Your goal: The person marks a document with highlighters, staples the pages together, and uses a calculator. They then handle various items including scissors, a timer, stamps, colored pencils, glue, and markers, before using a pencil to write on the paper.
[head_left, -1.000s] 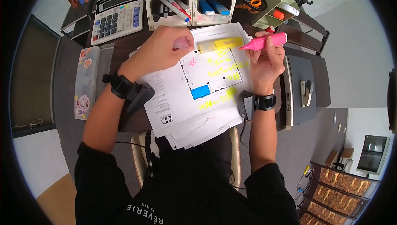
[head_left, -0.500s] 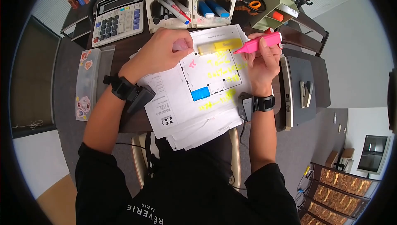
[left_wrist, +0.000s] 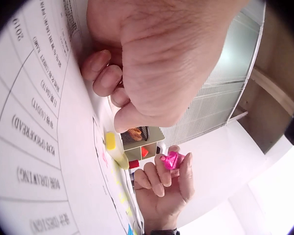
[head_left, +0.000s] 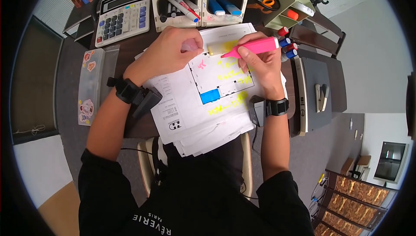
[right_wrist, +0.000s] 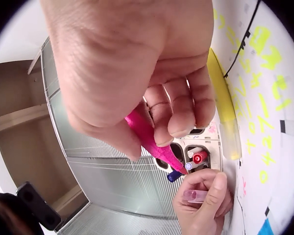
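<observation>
In the head view my right hand (head_left: 264, 69) grips an uncapped pink highlighter (head_left: 260, 46), its tip pointing left above the upper part of a printed floor plan (head_left: 177, 97). My left hand (head_left: 164, 52) rests at the plan's upper left, fingers curled round a translucent pink cap (right_wrist: 193, 195). Between the hands a yellow highlighter (right_wrist: 220, 93) lies on the sheet, partly hidden by my right hand in the head view. The plan bears yellow handwriting (head_left: 227, 105), a small pink mark (head_left: 202, 65) and a blue-filled rectangle (head_left: 210, 96).
A calculator (head_left: 123, 21) and a pen organizer (head_left: 180, 25) stand along the back. Several red and blue-ended markers (head_left: 289, 54) lie right of my right hand. A stapler (head_left: 321, 98) sits farther right, and a stickered plastic case (head_left: 91, 84) at the left.
My right hand has moved left with the pink highlighter, in over the plan, now covering part of the yellow highlighter. The markers behind it have come into view. My left hand stays in place.
</observation>
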The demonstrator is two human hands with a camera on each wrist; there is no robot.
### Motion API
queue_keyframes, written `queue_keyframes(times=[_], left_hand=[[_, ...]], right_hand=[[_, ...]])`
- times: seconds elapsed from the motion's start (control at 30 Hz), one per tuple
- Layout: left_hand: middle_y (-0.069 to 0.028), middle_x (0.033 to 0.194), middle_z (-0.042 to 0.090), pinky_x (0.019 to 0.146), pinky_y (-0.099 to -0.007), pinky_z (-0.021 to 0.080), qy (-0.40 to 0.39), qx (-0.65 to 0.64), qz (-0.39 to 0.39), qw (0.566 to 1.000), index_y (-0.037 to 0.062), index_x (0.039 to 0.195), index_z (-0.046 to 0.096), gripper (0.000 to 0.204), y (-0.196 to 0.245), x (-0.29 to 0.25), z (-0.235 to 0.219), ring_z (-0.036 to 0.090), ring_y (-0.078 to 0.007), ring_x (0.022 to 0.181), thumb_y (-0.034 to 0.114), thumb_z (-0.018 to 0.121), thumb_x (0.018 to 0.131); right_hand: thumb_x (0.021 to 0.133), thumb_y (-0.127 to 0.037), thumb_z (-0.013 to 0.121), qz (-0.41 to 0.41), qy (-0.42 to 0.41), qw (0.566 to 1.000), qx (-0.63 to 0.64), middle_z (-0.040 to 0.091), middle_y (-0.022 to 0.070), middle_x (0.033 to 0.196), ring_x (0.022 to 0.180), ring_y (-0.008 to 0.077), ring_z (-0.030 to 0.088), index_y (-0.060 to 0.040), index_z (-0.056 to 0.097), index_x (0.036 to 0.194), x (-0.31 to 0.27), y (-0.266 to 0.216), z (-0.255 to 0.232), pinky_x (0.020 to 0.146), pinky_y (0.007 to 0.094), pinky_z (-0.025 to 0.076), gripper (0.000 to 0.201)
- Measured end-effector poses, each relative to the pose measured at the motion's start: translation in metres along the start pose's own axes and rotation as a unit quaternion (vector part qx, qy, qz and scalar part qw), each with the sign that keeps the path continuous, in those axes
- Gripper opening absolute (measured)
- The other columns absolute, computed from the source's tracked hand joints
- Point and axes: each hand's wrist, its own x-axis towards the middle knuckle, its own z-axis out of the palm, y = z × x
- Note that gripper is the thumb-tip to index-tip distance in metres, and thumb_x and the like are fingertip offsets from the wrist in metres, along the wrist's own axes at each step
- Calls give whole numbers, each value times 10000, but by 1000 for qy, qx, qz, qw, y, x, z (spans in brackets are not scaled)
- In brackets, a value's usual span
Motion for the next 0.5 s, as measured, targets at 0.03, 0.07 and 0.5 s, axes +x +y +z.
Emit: queue_keyframes(times=[0.03, 0.07, 0.5], left_hand=[[-72, 774, 655, 678, -284, 504, 0, 0, 1, 1000, 10, 931, 666, 119, -1, 0, 1, 605, -140, 712, 93, 732, 878], [-69, 764, 649, 673, -283, 501, -1, 4, 0, 1000, 9, 930, 665, 120, -3, 0, 1, 600, -136, 706, 93, 733, 878], [-72, 774, 663, 672, -308, 503, -1, 0, 4, 1000, 7, 927, 664, 123, -5, 1, -1, 616, -160, 705, 96, 728, 872]], right_hand=[[912, -19, 726, -1, 0, 1000, -1, 685, 77, 863, 574, 90, 573, 43, 676, 1011, 0, 0, 1, 507, 248, 452, 127], [907, -22, 732, 14, -4, 1000, -6, 686, 76, 856, 579, 91, 578, 43, 681, 1015, 0, 0, 2, 513, 248, 460, 136], [907, -52, 735, 99, -81, 990, -65, 716, 43, 852, 681, 85, 634, 19, 723, 1044, -2, -1, 13, 569, 244, 507, 154]])
